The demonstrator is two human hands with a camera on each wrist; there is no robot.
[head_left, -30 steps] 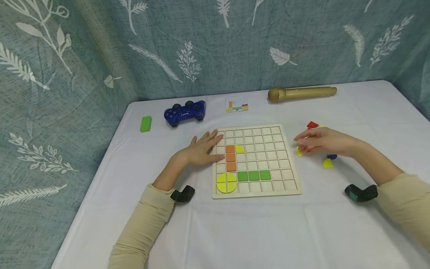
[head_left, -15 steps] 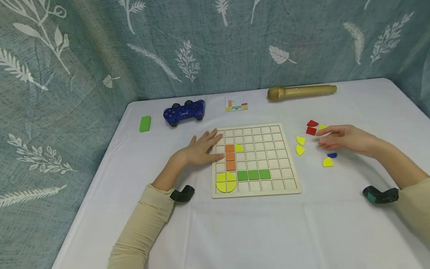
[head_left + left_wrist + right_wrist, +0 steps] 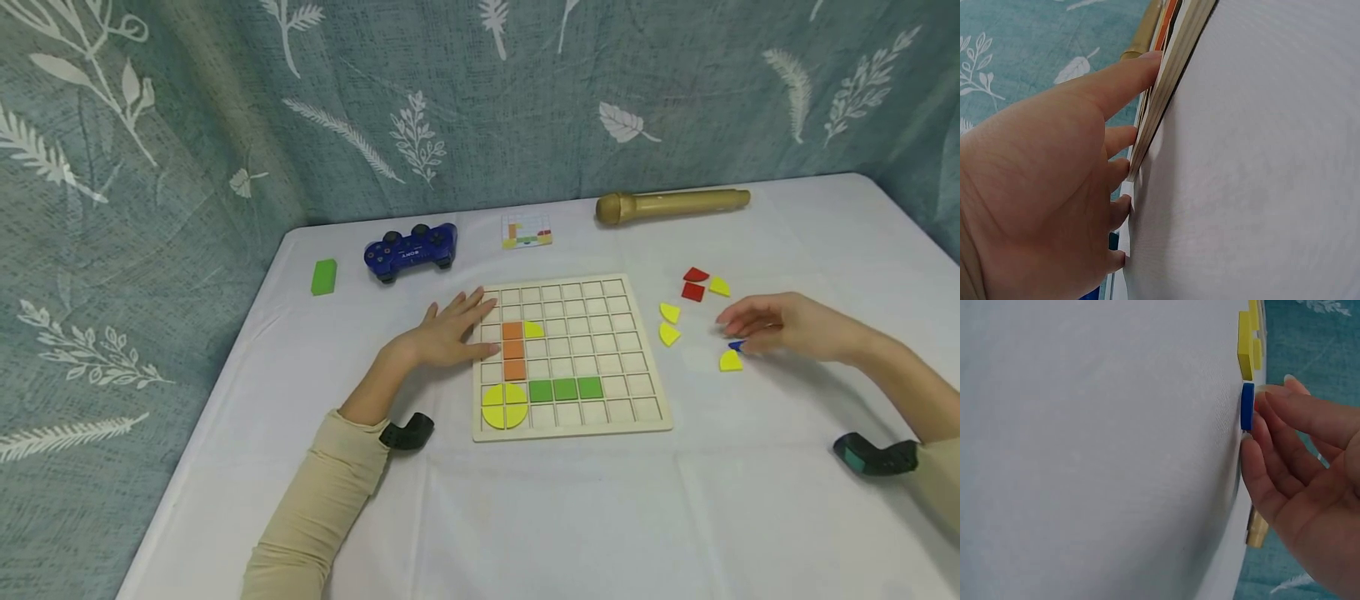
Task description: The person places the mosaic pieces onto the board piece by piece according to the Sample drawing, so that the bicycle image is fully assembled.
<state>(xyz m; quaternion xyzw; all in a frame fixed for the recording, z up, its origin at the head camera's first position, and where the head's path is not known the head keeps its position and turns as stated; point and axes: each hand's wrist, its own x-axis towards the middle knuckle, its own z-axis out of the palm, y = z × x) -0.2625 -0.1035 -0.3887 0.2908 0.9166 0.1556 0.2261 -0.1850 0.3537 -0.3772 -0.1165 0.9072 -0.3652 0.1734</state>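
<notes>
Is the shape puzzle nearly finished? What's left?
Partway, it seems. Done: three orange squares, three green squares, a yellow circle and one yellow quarter sit on the board. Now: the right hand is at the blue piece, though I can't tell if it's gripping. Probably left: the two red pieces beside the board, since the picture card shows red too, and maybe some loose yellow pieces.

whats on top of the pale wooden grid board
Three orange square tiles, three green square tiles, a four-piece yellow circle and a lone yellow quarter-circle tile. The left hand overlaps the left edge of the pale wooden board; anything beneath these is hidden.
</notes>
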